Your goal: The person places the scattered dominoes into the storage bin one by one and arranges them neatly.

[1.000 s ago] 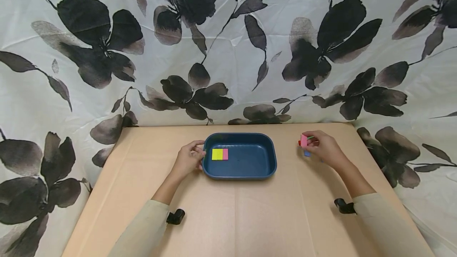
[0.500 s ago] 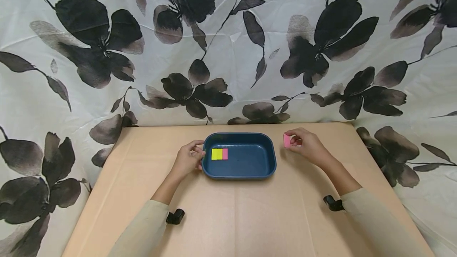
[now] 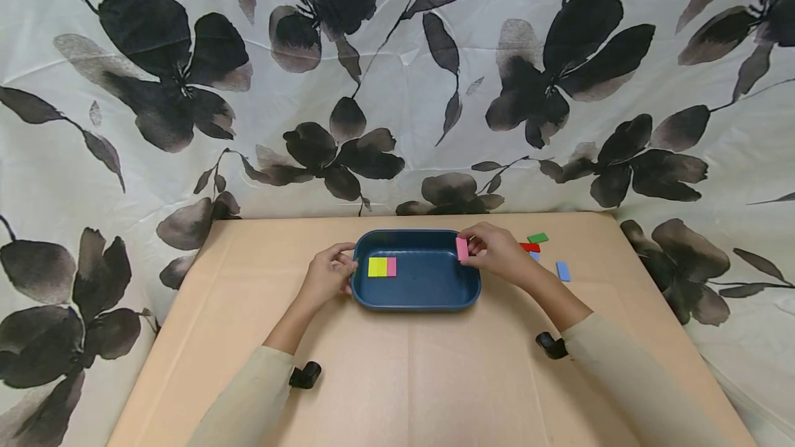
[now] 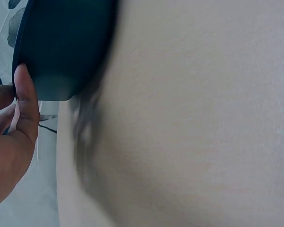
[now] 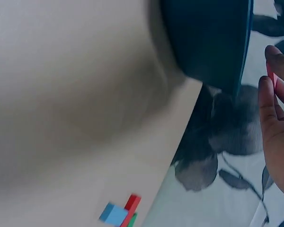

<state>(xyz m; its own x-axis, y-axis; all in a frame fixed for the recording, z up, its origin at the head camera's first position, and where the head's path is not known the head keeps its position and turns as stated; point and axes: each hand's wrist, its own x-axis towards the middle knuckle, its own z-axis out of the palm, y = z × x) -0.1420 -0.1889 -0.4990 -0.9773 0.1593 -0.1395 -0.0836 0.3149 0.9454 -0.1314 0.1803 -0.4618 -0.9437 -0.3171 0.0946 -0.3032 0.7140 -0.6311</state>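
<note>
The tray (image 3: 416, 295) is a dark blue rounded rectangle of smooth plastic with a raised rim, sitting mid-table on tan paper (image 3: 397, 378) creased into faint folds. Inside it, at the left end, a yellow tile (image 3: 377, 267) and a pink tile (image 3: 391, 267) lie flat, edges touching.

The left hand (image 3: 327, 276) grips the tray's left rim, fingers curled together against the wall; the left wrist view shows the thumb (image 4: 27, 94) pressed on the tray's outer corner. The right hand (image 3: 497, 254) pinches a pink block (image 3: 462, 249) between thumb and fingertips, held upright over the tray's right rim, at its far corner. The block is small, flat and rectangular with a matte face.

Behind the right hand, loose pieces lie on the paper: a green one (image 3: 537, 238), a red one (image 3: 530, 247) and a light blue one (image 3: 563, 271), with another bluish bit partly hidden by the wrist. In the right wrist view the block shows only as a reddish sliver between the fingers (image 5: 270, 90), and that picture is blurred. The tray's floor is out of sight in both wrist views.

The tray's middle and right floor is bare. A floral cloth (image 3: 397, 88) rises right behind the table's far edge and drapes along both sides.
</note>
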